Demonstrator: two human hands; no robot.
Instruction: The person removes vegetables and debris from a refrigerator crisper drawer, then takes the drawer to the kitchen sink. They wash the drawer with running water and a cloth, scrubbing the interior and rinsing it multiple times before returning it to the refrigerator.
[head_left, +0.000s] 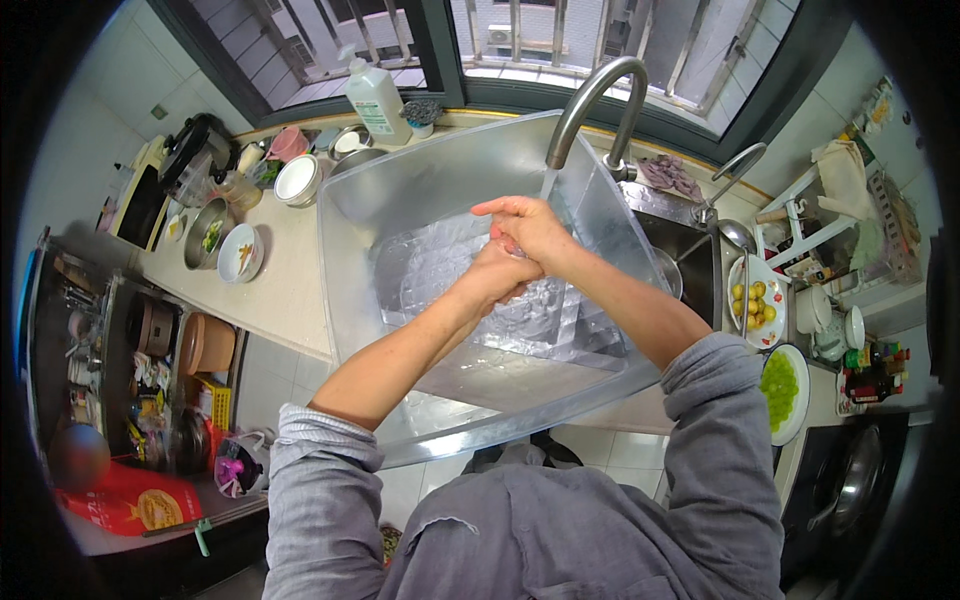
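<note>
My left hand (501, 271) and my right hand (529, 231) are pressed together above a large clear plastic tub (457, 174). The right one lies over the left, its index finger pointing left. Whether anything is between the palms is hidden. Just behind them, a stream of water (549, 183) falls from a curved metal faucet (596, 79) into the tub. Rippling water (442, 274) covers the tub's bottom, blurring what lies below. The tub rests tilted across the counter, its near rim overhanging towards my body.
Bowls, including a white one (241, 253), and a pump bottle (377, 101) stand on the left counter (292, 262). At right are a dark sink (697, 255), a plate of small yellow fruit or potatoes (739, 330), a bowl of green pieces (801, 367) and a pan (855, 480) on a stove.
</note>
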